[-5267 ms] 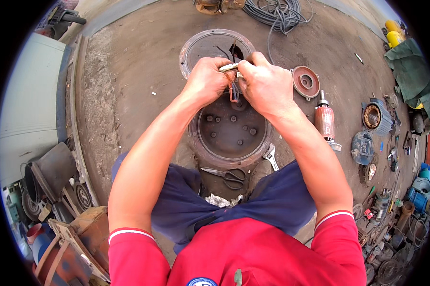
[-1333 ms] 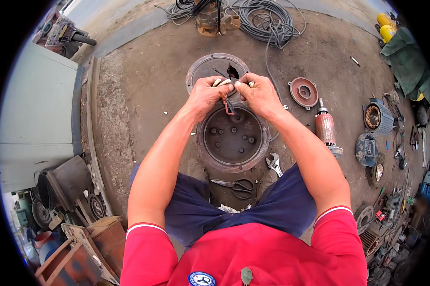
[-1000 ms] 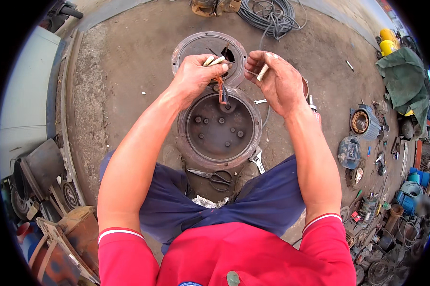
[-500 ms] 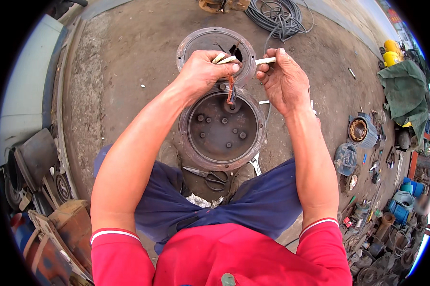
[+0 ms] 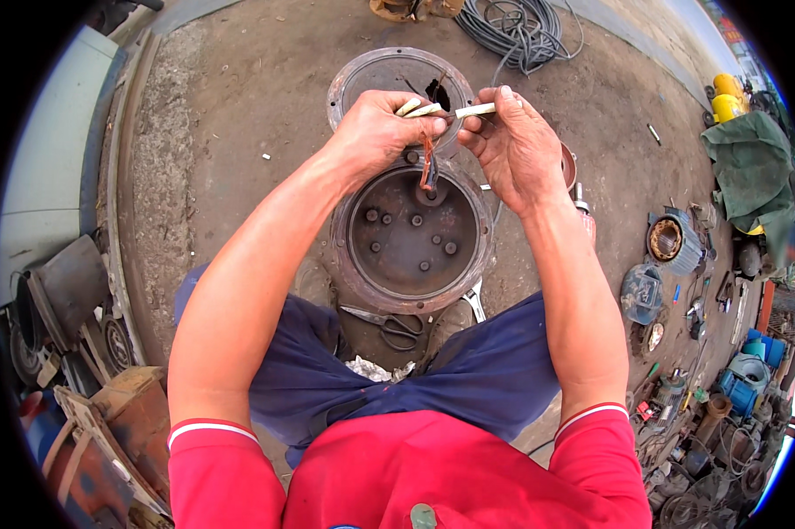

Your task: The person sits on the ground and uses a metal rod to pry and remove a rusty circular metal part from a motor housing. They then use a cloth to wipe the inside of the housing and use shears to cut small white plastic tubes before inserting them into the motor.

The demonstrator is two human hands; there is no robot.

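My left hand [image 5: 375, 132] is closed round a bundle of wires [image 5: 429, 163] with orange and dark strands, which comes up out of a round metal housing [image 5: 349, 264]. Short white sleeves [image 5: 425, 110] poke out between its thumb and fingers. In a pinch, my right hand [image 5: 519, 154] holds another white sleeve [image 5: 477, 110], its end close to the tips of the left hand's fingers. A thin dark wire end shows near that sleeve; whether it is inside, I cannot tell. Behind both hands lies a round metal flange [image 5: 353, 75] with a dark hole.
Scissors [image 5: 397, 331] and an adjustable wrench [image 5: 476, 302] lie by the housing, between my legs. A coil of black cable [image 5: 525, 40] lies at the far side. Motor parts [image 5: 671, 238] and tools crowd the right, with a green cloth [image 5: 750, 167] beyond. Rusty boxes [image 5: 133, 406] stand at left.
My right hand has moved left with its white sleeve, bringing it close to the left hand. The left hand has barely moved and keeps its grip.
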